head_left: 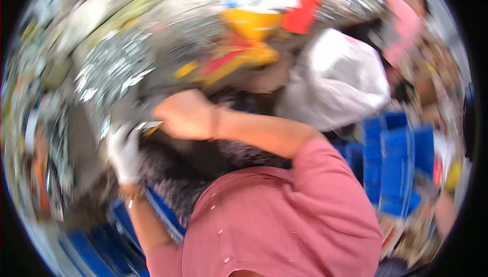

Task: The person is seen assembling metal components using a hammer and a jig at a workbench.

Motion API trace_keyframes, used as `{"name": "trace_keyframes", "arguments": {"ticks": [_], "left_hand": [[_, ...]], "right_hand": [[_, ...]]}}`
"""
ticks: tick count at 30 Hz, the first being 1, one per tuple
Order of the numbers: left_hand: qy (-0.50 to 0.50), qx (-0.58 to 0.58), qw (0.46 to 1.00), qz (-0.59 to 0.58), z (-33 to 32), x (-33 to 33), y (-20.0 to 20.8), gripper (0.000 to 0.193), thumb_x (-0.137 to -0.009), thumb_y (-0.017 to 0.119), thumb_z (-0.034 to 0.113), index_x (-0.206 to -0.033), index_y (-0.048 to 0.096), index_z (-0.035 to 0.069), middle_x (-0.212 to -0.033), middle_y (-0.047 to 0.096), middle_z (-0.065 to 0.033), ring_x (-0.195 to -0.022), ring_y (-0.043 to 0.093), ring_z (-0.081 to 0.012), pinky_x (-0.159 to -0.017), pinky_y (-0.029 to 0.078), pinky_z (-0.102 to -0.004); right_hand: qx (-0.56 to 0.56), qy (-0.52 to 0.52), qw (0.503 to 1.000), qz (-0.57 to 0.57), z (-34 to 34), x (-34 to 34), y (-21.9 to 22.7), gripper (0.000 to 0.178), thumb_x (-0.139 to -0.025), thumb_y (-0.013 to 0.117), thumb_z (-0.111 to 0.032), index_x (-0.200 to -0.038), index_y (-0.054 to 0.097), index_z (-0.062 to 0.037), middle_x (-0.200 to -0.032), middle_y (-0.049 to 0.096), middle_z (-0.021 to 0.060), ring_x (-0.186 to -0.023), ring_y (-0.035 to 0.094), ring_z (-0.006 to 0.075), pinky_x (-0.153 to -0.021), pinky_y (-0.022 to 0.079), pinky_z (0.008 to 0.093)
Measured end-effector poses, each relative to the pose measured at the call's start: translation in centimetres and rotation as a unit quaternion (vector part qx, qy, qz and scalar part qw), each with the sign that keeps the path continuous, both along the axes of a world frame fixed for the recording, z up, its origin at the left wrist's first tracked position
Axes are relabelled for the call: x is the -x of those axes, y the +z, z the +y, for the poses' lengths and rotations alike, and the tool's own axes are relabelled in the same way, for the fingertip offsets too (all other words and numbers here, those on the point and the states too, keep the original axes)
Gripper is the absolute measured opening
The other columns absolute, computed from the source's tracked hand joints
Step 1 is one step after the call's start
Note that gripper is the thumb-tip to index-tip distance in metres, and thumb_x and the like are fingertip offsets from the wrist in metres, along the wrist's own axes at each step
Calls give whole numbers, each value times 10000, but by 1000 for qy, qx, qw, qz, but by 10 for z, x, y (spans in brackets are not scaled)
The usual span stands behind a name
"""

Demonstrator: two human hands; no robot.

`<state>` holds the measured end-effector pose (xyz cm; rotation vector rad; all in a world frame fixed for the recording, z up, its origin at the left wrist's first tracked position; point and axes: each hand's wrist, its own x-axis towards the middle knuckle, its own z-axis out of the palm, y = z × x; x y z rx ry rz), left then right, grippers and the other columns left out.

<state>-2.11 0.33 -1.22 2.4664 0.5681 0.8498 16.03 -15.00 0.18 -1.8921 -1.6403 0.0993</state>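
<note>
Motion blur smears the whole picture. My left hand (124,154), in a white glove, is on the left with its fingers bent around something I cannot make out. A small shiny strip (148,126) with a yellowish part lies between the two hands. My bare right hand (187,114) reaches across to it, fingers curled in; what they grip is hidden. Just beyond the hands sits a heap of shiny silver pieces (114,66) on the grey work surface (84,147). More silver pieces (190,38) are heaped to its right.
A yellow and red packet (234,63) lies farther back, near a red thing (301,11). A large white sack (338,81) stands right of my arm. Blue bins (396,162) are at right, more blue containers (96,249) at lower left. A person in pink (404,30) is at far right.
</note>
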Motion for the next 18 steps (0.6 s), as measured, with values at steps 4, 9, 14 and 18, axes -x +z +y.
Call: {"name": "trace_keyframes", "arguments": {"ticks": [4,9,14,18], "left_hand": [[63,-46,996,-30,-16,-12,-6,294,-869,741,63,-1159,710,31,-1072,659,-165,-1014,645,-338,-894,513,-405],[137,339,924,-108,-57,-4,-10,386,-986,644,38,-1371,624,26,-923,736,-87,-693,623,-124,-636,503,-274],[84,482,857,-161,-67,-10,-17,558,-1045,566,102,-1563,380,10,-1014,719,-84,-697,583,-57,-577,480,-198],[90,502,838,-192,-70,-13,-22,579,-1036,593,125,-1561,380,2,-1010,713,-74,-697,580,-59,-580,478,-205]], "right_hand": [[89,27,991,98,-14,-11,6,221,-872,696,-260,-951,679,-54,-797,694,192,-792,684,415,-679,518,517],[155,40,939,303,-14,-6,2,220,-851,677,-175,-897,604,28,-718,664,170,-653,646,300,-641,493,426],[140,41,916,374,-17,7,-6,218,-886,702,-158,-861,595,31,-684,657,128,-609,610,209,-607,479,381],[142,28,912,383,-22,18,-9,196,-903,704,-152,-910,613,21,-686,658,121,-611,609,206,-607,481,381]]}}
